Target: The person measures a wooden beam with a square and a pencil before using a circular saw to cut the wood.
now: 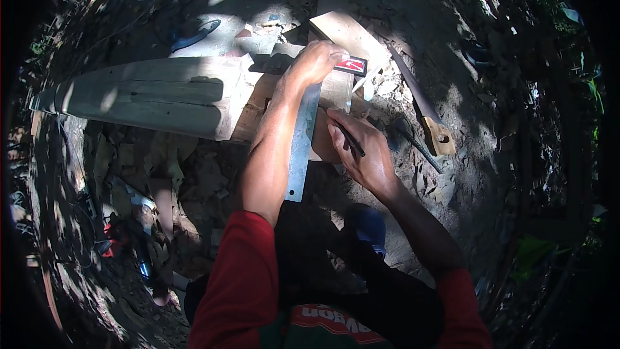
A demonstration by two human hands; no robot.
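Note:
My left hand is closed on the black-and-red stock of a try square. The square's long metal blade runs toward me, across the narrower end of a thick timber. In my right hand is a dark pencil, gripped by the fingers beside the blade's right side. That hand is low over the wood, and I cannot tell whether the pencil's tip touches it. My left forearm hides part of the timber where it narrows.
A handsaw with a wooden handle lies on the ground at the right, a dark metal tool beside it. Beyond my left hand is a loose board. A blue sandal lies far left. Wood chips litter the ground.

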